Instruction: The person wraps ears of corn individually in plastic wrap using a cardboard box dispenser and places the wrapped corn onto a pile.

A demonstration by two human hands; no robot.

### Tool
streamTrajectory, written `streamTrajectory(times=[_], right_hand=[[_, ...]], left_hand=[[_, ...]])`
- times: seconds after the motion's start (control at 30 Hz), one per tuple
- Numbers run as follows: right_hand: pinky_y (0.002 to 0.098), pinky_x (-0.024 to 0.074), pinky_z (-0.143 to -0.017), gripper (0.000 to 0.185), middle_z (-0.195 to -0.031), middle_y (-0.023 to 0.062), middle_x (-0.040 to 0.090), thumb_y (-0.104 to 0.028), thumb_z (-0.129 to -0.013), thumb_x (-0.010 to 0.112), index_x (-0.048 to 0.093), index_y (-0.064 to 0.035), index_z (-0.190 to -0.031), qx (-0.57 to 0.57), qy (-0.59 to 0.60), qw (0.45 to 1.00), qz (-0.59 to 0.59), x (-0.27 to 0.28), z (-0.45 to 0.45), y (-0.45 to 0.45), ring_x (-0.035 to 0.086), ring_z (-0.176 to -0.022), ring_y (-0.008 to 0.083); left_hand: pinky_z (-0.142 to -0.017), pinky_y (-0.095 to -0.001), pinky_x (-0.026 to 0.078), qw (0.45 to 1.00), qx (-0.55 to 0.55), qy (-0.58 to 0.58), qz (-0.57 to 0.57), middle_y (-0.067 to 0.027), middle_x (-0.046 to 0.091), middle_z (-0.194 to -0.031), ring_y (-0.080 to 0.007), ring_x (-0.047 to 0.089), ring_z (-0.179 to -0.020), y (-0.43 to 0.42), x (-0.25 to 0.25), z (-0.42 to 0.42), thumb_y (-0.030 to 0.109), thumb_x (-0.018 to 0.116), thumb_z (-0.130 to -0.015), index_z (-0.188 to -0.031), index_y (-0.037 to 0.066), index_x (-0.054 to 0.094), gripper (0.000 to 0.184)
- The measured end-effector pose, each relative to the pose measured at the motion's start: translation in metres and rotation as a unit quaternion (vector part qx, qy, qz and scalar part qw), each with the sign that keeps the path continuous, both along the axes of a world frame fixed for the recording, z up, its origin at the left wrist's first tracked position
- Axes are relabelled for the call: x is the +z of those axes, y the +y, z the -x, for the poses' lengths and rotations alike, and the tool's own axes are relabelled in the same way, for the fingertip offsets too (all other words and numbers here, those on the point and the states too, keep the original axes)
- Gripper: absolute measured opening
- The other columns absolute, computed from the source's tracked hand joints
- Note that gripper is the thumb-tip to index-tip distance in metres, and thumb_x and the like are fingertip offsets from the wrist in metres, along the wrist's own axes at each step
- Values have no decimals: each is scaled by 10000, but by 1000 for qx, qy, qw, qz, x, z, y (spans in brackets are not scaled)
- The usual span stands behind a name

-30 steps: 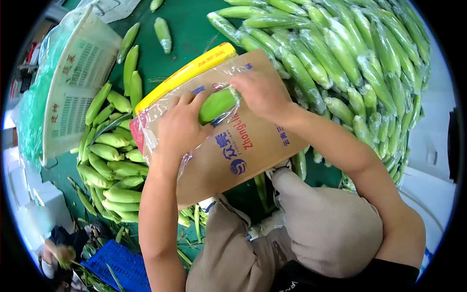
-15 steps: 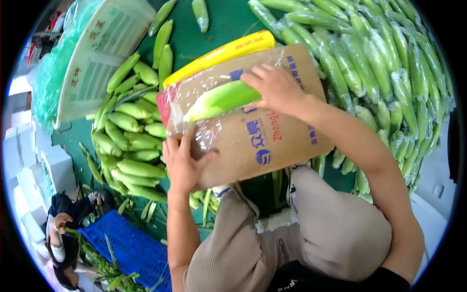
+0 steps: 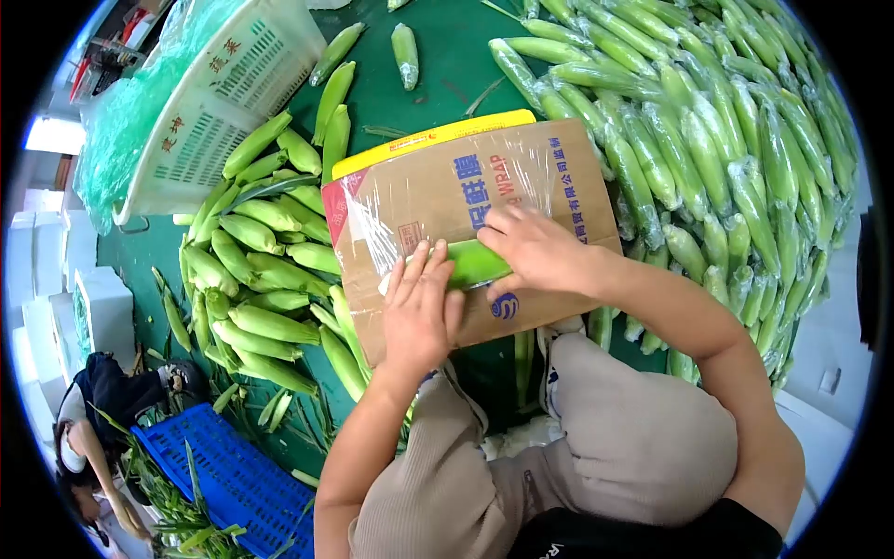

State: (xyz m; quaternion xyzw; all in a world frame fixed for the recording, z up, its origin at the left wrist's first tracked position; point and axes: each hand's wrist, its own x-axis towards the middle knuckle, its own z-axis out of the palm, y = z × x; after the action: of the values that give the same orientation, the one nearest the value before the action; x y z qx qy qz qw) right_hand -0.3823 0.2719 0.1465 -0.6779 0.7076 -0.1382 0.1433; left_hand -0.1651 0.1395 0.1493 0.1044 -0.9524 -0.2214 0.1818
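An ear of corn (image 3: 477, 265) in its green husk lies across a printed cardboard box (image 3: 559, 186). My right hand (image 3: 533, 250) grips its right end, the fingers over the top and the thumb on the near side. Over the left end, my left hand (image 3: 419, 303) is closed with its fingers laid across the corn, and a pale tip shows beyond them. Clear plastic film (image 3: 400, 200) stretches over the box behind the corn. How far the film goes round the corn is hidden by my hands. A yellow strip (image 3: 433, 138) runs along the box's far edge.
Unwrapped corn (image 3: 265, 265) is heaped to the left, beside a tilted white crate (image 3: 168, 177) with green plastic. Film-wrapped corn (image 3: 717, 149) is piled high on the right. At lower left stand a blue basket (image 3: 233, 475) and another person (image 3: 84, 447) near husk scraps.
The corn has come nearer my body, with my right hand on it. My left hand, spread at the box's left edge before, now closes over the corn's left end. The view has shifted slightly.
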Motion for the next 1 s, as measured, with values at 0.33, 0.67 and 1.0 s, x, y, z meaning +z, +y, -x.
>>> streamTrajectory(times=[0.33, 0.67, 1.0], right_hand=[[491, 474, -978, 772, -1280, 162, 537, -429, -695, 896, 574, -39, -1278, -7, 117, 984, 137, 0, 60, -61, 562, -1192, 368], [460, 528, -918, 748, -1232, 248, 631, -521, -797, 813, 581, 0, -1281, 56, -218, 944, -239, 37, 70, -72, 642, -1099, 383], [542, 104, -1287, 597, -1697, -16, 297, -544, -1041, 474, 455, -262, -1566, 104, 61, 992, 33, -40, 47, -65, 202, -1586, 229]], left_hand=[[-1117, -530, 396, 970, 147, 41, 187, -99, 662, -1349, -299, 553, -1346, -125, 20, 153, 342, 658, -971, -1255, 103, 682, 372], [-917, -471, 527, 973, -11, -175, 148, -99, 700, -1179, -315, 686, -1041, -52, 37, 88, 177, 821, -723, -1274, 96, 605, 597], [-852, -499, 534, 907, -155, -387, -59, -239, 710, -938, -433, 677, -957, -39, 54, 79, 257, 784, -678, -1114, 29, 663, 506]])
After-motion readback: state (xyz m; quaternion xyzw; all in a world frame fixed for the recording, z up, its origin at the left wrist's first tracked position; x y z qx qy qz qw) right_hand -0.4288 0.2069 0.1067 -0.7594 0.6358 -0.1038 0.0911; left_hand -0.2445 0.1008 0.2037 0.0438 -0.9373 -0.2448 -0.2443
